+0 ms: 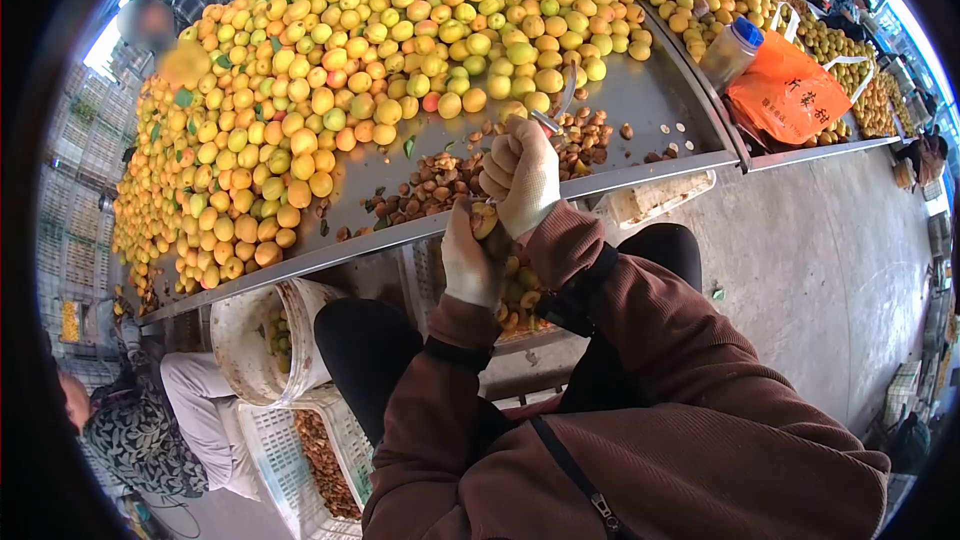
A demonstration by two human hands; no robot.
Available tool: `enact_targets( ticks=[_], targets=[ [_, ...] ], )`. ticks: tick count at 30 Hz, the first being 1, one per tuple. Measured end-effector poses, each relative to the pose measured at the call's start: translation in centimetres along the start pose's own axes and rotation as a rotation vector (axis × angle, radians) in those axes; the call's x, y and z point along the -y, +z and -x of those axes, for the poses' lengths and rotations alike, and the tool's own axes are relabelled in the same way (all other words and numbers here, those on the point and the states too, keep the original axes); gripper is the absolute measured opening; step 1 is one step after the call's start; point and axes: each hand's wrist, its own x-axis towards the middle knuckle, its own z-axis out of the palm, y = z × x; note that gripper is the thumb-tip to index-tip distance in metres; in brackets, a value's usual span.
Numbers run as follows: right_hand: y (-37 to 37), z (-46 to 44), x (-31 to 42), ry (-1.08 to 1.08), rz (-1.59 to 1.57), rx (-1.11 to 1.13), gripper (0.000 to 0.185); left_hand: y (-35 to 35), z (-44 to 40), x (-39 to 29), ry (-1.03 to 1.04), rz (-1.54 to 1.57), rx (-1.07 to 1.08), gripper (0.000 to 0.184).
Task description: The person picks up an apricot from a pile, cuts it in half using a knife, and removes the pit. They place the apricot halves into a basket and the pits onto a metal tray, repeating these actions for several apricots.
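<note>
In the head view my right hand (522, 175), in a pale glove, is closed around a knife (546, 122) whose thin curved blade points up and away from me. Just below it, my gloved left hand (470, 265) grips an apricot (484, 220), partly hidden by the fingers. Both hands are close together at the table's metal edge. Brown apricot pits (425, 188) lie scattered on the steel table (640, 95) beyond them. Under my hands, a container with cut apricots (520, 290) shows between my knees.
A large heap of whole apricots (380, 40) covers the table's far side. An orange bag (790, 90) and a blue-lidded jar (732, 55) stand right. Lower left are a white bucket (235, 345), a crate of pits (265, 450) and a seated person (150, 430).
</note>
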Motion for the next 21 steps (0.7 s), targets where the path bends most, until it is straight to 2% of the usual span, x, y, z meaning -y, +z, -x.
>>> enact_targets(
  ticks=[2,3,5,6,10,12,13,15,16,17,19,20,21],
  targets=[
    [-0.2,0.1,-0.1,-0.007,-0.019,-0.015,0.033,1.6,0.0,2.9,0.172,0.14,-0.141,0.026],
    [-0.2,0.0,0.0,-0.015,-0.029,-0.027,0.032,1.9,-0.1,3.5,0.185,0.138,-0.141,0.026],
    [0.6,0.8,-0.2,-0.046,0.026,-0.037,0.029,2.2,0.0,2.2,-0.004,0.207,-0.118,0.024],
    [1.0,1.0,-0.2,-0.069,0.087,-0.051,0.027,2.8,0.2,1.5,-0.293,0.737,-0.18,0.025],
    [1.2,1.5,0.0,-0.091,0.164,0.04,0.024,2.5,0.2,1.9,-0.213,0.75,-0.104,0.03],
    [1.5,1.7,0.2,-0.096,0.193,0.056,0.025,1.0,0.0,0.6,0.169,-0.023,-0.081,0.039],
    [1.3,1.9,0.2,-0.103,0.219,0.071,0.025,0.7,0.1,0.8,0.155,-0.017,-0.074,0.039],
    [0.6,1.7,-0.1,-0.105,0.21,0.1,0.025,0.4,-0.1,1.2,0.015,-0.009,0.128,0.054],
    [0.5,2.0,-0.1,-0.1,0.196,0.118,0.026,0.5,0.1,1.1,-0.066,0.19,0.185,0.056],
    [0.6,2.0,-0.2,-0.099,0.181,0.146,0.026,0.7,0.0,1.6,-0.071,0.189,0.183,0.056],
    [0.1,1.0,-0.1,-0.053,0.09,0.096,0.033,1.2,-0.9,3.3,-0.376,0.79,0.273,0.052],
    [-0.2,0.5,0.1,-0.028,0.033,0.081,0.035,1.3,-0.9,3.4,-0.362,0.784,0.275,0.052],
    [-0.6,0.0,0.3,-0.003,-0.025,0.065,0.036,1.4,-0.4,3.4,-0.172,0.403,0.188,0.045]
  ],
)
